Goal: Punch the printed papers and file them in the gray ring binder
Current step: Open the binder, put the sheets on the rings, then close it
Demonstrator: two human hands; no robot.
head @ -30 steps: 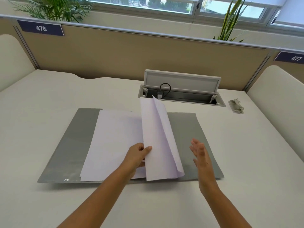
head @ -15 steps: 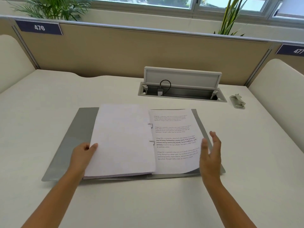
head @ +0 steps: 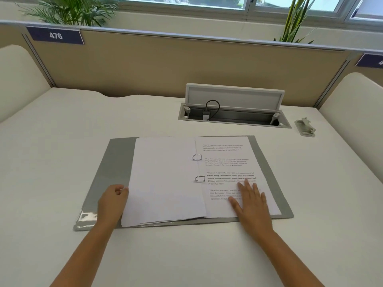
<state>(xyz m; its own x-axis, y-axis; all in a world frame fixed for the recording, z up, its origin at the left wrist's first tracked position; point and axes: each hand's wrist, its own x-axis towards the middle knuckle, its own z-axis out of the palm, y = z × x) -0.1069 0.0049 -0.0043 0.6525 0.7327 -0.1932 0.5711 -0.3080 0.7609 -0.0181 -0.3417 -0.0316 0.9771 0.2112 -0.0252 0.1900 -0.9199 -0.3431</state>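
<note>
Gray ring binder (head: 267, 162) lies open mid-counter. Right hand (head: 251, 200) has dropped flat, fingers straight, onto the printed papers (head: 226, 160); left hand (head: 113, 201) pinches the turned sheets' edge. Filing appears nearly complete.

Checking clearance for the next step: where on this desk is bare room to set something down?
Bare desk lies left of the gray ring binder, in front of it between the forearms, and on its right below the hole punch. A strip also runs between binder and cable tray. The middle is crowded: left hand grips the blank pages, right hand presses the printed page.
</note>
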